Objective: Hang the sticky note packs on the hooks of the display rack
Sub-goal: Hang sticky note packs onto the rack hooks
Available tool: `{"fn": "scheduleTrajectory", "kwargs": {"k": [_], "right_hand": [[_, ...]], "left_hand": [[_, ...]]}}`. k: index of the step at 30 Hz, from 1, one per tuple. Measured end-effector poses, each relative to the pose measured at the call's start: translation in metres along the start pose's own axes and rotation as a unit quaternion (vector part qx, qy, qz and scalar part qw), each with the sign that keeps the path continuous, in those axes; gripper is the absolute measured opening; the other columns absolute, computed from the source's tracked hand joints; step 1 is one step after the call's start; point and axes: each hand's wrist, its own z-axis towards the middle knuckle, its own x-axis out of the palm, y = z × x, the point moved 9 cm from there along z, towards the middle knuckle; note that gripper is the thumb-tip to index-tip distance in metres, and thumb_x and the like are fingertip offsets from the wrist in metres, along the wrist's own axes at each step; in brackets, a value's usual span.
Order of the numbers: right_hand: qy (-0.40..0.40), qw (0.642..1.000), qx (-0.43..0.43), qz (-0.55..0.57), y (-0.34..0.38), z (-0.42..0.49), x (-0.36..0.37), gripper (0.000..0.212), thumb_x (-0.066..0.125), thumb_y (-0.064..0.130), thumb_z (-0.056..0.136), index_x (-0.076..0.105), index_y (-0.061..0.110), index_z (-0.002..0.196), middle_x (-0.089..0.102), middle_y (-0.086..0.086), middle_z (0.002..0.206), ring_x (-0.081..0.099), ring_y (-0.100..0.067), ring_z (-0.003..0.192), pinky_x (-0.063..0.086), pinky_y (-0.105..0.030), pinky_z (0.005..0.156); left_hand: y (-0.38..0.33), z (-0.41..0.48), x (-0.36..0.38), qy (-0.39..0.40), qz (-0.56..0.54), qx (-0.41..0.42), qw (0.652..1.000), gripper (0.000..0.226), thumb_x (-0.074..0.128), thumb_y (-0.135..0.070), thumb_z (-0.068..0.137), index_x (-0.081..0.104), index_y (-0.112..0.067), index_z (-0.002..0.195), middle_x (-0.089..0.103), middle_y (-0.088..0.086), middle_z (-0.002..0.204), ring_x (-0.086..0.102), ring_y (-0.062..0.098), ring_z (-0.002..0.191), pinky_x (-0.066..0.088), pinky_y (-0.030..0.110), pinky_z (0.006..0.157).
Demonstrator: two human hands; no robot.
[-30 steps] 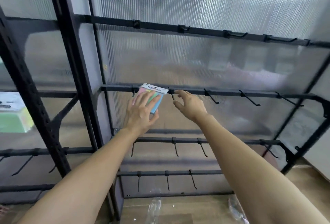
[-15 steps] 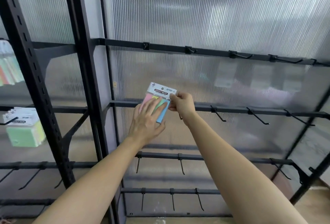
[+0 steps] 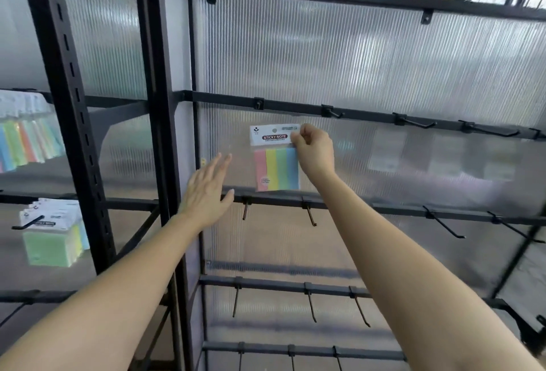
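The right hand (image 3: 313, 147) now carries the sticky note pack (image 3: 276, 164) alone, thumb and fingertips pinching the right end of its white header card. Half a second ago the left hand (image 3: 206, 193) lay flat over the coloured strips; a second ago it was the only hand holding the pack, while the right reached in empty. The left hand has since let go and hangs released, fingers straight and spread, to the left of the pack and clear of it.

So the handover is done, and the pack has also risen. It was level with the middle rail (image 3: 399, 209); now its lower edge sits just above that rail and its header is just below the upper rail (image 3: 295, 108) of the display rack (image 3: 156, 134). The round hang hole (image 3: 274, 130) shows unobstructed in the header, below and slightly right of the leftmost hook (image 3: 259, 104); a second hook (image 3: 333, 112) is off to the right.

The pack is not yet hung. Judging by the position, what remains is a short lift to line the hole up with a hook tip and slide it on. Other packs (image 3: 53, 234) already hang in the bay to the left.
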Motion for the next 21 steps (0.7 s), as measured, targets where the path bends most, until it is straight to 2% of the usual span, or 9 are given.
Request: {"fn": "scheduleTrajectory", "kwargs": {"k": [4, 9, 13, 15, 18, 21], "right_hand": [[0.006, 1.0, -0.021, 0.003, 0.022, 0.014, 0.013, 0.021, 0.05, 0.026, 0.095, 0.057, 0.014, 0.079, 0.066, -0.002, 0.082, 0.063, -0.022, 0.079, 0.052, -0.048, 0.076], [-0.014, 0.998, -0.017, 0.053, 0.037, 0.028, 0.023, 0.025, 0.051, 0.027, 0.092, 0.05, 0.025, 0.067, 0.062, 0.004, 0.076, 0.062, -0.024, 0.079, 0.052, -0.053, 0.074], [-0.031, 0.997, -0.012, 0.067, 0.039, 0.032, 0.026, 0.026, 0.051, 0.025, 0.091, 0.049, 0.024, 0.065, 0.062, 0.002, 0.075, 0.062, -0.025, 0.079, 0.052, -0.052, 0.073], [-0.041, 0.996, -0.017, 0.071, 0.037, 0.032, 0.026, 0.027, 0.05, 0.022, 0.09, 0.048, 0.022, 0.064, 0.058, 0.003, 0.07, 0.061, -0.025, 0.075, 0.053, -0.048, 0.07], [-0.057, 0.995, -0.022, 0.08, 0.033, 0.033, 0.024, 0.029, 0.05, 0.019, 0.09, 0.046, 0.021, 0.061, 0.052, 0.006, 0.063, 0.05, -0.014, 0.062, 0.043, -0.035, 0.06], [-0.057, 0.995, -0.024, 0.084, 0.032, 0.035, 0.024, 0.03, 0.05, 0.018, 0.09, 0.044, 0.02, 0.061, 0.048, 0.008, 0.061, 0.044, -0.009, 0.059, 0.036, -0.029, 0.058]], "left_hand": [[0.014, 0.017, 0.007, 0.087, 0.037, 0.015, 0.995, 0.07, 0.045, -0.036, 0.094, 0.003, -0.024, 0.148, 0.005, 0.005, 0.156, 0.005, 0.024, 0.143, 0.008, 0.042, 0.115], [0.024, 0.028, 0.01, 0.104, 0.06, 0.015, 0.993, 0.069, 0.046, -0.037, 0.093, 0.007, -0.022, 0.149, 0.007, 0.006, 0.156, 0.008, 0.023, 0.142, 0.01, 0.04, 0.114], [0.028, 0.032, 0.015, 0.11, 0.06, 0.014, 0.992, 0.068, 0.046, -0.037, 0.093, 0.009, -0.021, 0.148, 0.008, 0.007, 0.156, 0.01, 0.023, 0.142, 0.011, 0.04, 0.113], [0.028, 0.033, 0.017, 0.112, 0.064, 0.016, 0.991, 0.068, 0.046, -0.038, 0.093, 0.009, -0.021, 0.148, 0.009, 0.007, 0.155, 0.011, 0.024, 0.142, 0.013, 0.04, 0.113], [0.028, 0.035, 0.018, 0.113, 0.068, 0.02, 0.991, 0.067, 0.045, -0.038, 0.094, 0.01, -0.02, 0.148, 0.01, 0.007, 0.155, 0.012, 0.024, 0.141, 0.015, 0.041, 0.112], [0.029, 0.036, 0.02, 0.115, 0.066, 0.019, 0.991, 0.067, 0.045, -0.038, 0.093, 0.011, -0.02, 0.148, 0.011, 0.008, 0.155, 0.012, 0.025, 0.141, 0.016, 0.042, 0.112]]}}
